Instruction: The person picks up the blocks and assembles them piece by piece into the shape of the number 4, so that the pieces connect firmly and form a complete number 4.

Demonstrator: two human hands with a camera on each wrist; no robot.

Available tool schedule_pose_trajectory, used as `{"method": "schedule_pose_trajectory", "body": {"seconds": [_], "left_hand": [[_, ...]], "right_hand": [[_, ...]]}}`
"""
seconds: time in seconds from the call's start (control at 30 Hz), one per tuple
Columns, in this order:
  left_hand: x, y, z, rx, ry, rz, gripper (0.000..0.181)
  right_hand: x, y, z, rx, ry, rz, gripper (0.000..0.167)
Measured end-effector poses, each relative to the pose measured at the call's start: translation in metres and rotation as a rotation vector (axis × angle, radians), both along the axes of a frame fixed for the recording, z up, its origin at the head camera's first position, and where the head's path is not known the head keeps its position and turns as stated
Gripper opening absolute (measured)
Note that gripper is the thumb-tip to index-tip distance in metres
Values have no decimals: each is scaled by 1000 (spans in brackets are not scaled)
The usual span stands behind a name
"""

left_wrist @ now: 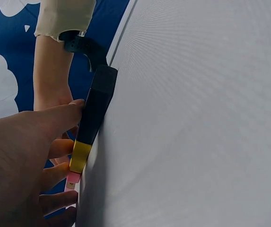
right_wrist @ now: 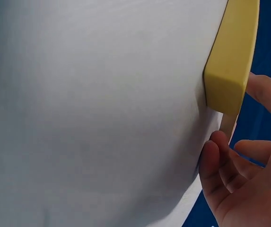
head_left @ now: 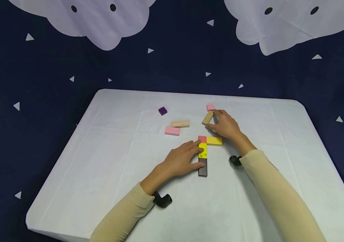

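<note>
My right hand [head_left: 225,126] pinches a plain wooden block [head_left: 207,118] by its ends, thumb at the near end and fingertips at the far one. A pink block [head_left: 210,107] sits just beyond those fingertips. On the left, my left hand [head_left: 181,159] rests with extended fingers against a line of blocks laid end to end. Its thumb touches the dark grey block [head_left: 202,169]; other fingertips lie on the yellow block [head_left: 203,153] and by the reddish-pink block [head_left: 202,138]. Another yellow block [head_left: 215,141] extends rightward from the reddish-pink one; the right wrist view shows a yellow block [right_wrist: 230,61] up close.
Left of the held block lie a second wooden block [head_left: 180,124] and a pink block [head_left: 172,131], touching or nearly so. Farther back is a dark purple block [head_left: 162,111]. All stand on a white-covered table [head_left: 105,141] before a dark blue patterned cloth [head_left: 178,67].
</note>
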State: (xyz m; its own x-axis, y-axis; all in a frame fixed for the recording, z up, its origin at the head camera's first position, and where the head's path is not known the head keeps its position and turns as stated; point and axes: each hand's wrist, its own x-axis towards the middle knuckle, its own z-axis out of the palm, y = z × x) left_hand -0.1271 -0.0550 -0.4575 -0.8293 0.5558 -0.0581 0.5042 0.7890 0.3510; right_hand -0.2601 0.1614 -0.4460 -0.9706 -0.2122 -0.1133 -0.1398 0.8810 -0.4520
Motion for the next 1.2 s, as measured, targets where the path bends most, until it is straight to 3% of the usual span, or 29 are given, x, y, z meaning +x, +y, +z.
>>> {"method": "schedule_pose_trajectory", "body": {"seconds": [0.57,1.2], "left_hand": [[0,-1,-2,10,13,4,60],[-1,1,-1,6,-7,10,60]], "right_hand": [[-1,-1,-2,30,39,47,76],[7,3,-1,58,23,190,76]]}}
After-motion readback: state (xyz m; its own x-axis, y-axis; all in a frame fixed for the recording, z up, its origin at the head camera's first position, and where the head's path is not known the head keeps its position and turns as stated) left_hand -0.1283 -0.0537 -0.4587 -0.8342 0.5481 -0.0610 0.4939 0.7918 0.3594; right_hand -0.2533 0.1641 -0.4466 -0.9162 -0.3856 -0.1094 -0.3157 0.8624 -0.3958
